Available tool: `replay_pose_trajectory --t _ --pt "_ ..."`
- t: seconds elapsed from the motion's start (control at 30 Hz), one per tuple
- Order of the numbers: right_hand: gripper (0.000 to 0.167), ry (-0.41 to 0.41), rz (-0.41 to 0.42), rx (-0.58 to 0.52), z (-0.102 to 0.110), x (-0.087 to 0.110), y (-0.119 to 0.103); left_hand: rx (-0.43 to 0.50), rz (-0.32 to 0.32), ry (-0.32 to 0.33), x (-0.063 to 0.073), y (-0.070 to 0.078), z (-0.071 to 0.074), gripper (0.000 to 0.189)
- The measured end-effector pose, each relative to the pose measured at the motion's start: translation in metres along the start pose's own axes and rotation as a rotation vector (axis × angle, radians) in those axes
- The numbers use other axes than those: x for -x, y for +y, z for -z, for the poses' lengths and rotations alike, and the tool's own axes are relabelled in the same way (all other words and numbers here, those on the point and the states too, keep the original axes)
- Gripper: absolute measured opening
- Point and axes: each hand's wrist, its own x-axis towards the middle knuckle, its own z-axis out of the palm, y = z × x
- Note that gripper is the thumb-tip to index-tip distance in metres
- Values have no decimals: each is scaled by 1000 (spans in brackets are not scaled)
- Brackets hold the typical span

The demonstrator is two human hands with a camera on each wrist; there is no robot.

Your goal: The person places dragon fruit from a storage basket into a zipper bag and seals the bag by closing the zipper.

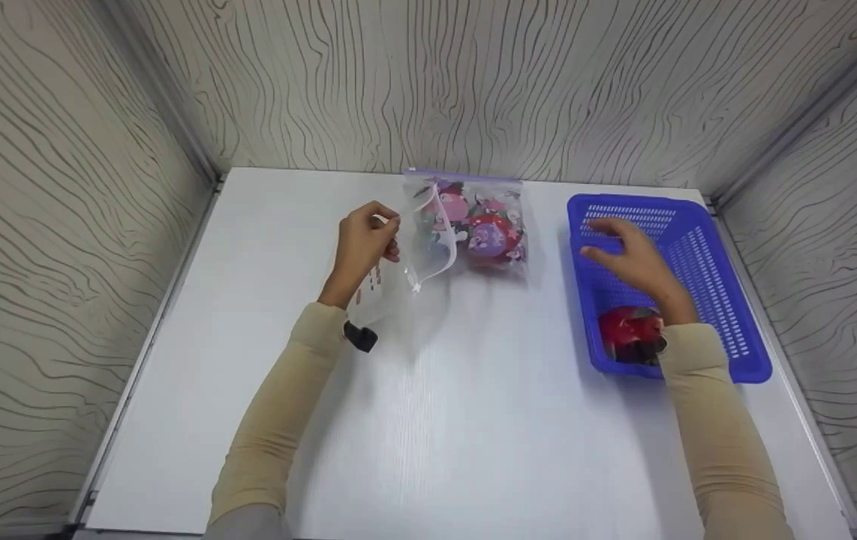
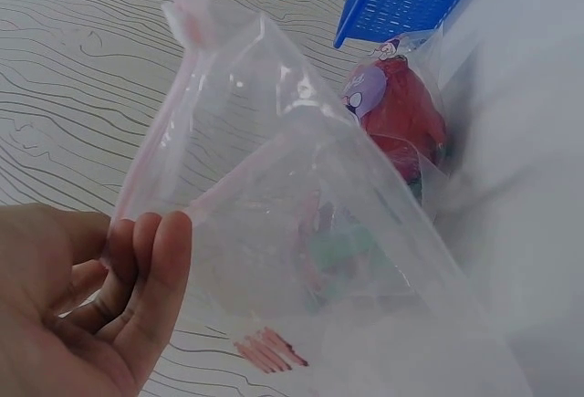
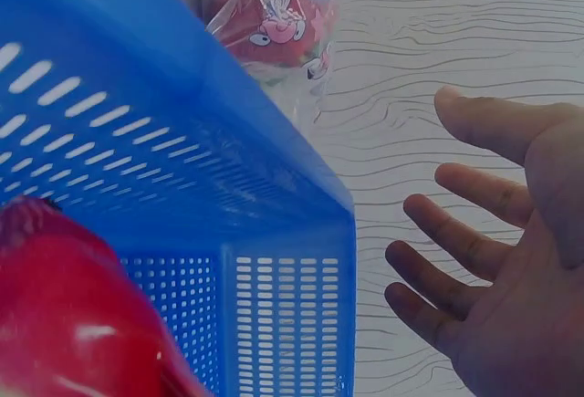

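Observation:
My left hand (image 1: 367,244) pinches the edge of a clear zip-lock bag (image 2: 274,169) between thumb and fingers. The bag's mouth stands apart, and its pale zip strip (image 1: 449,244) curves to the right of the hand. Behind it lies a printed zip-lock bag (image 1: 490,234) with red and pink contents. My right hand (image 1: 635,259) hovers over the blue basket (image 1: 578,277), fingers spread and holding nothing. A shiny red packet (image 1: 629,330) lies at the basket's near end, partly hidden by the right wrist. In the right wrist view the red packet (image 3: 82,315) looms close and cropped.
The white table (image 1: 428,435) carries everything. Wood-patterned panels (image 1: 428,82) enclose its back and both sides. The basket stands near the table's right edge, with the printed bag to its left by the back panel.

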Motion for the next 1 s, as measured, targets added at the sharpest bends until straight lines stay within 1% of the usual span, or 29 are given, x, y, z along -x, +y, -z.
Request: replay_pose_trajectory --t 0.13,0.33,0.43,0.57,0.7,0.83,1.0 --pt "59 -5 8 38 5 3 4 -1 -3 0 0 0 0 12" --pt "62 -18 4 90 11 9 9 0 -2 1 0 -1 0 17" --pt "64 -28 -1 102 14 11 12 8 -2 0 0 -1 1 18" --pt "68 -42 -6 115 17 14 16 10 1 1 0 -1 1 15" --pt "73 -63 -29 130 20 17 19 14 3 5 1 -1 1 13" --pt "75 -76 -33 150 22 21 22 12 4 1 1 -1 1 15" --pt "77 -88 -48 158 26 28 24 13 -4 -3 1 -3 1 12"
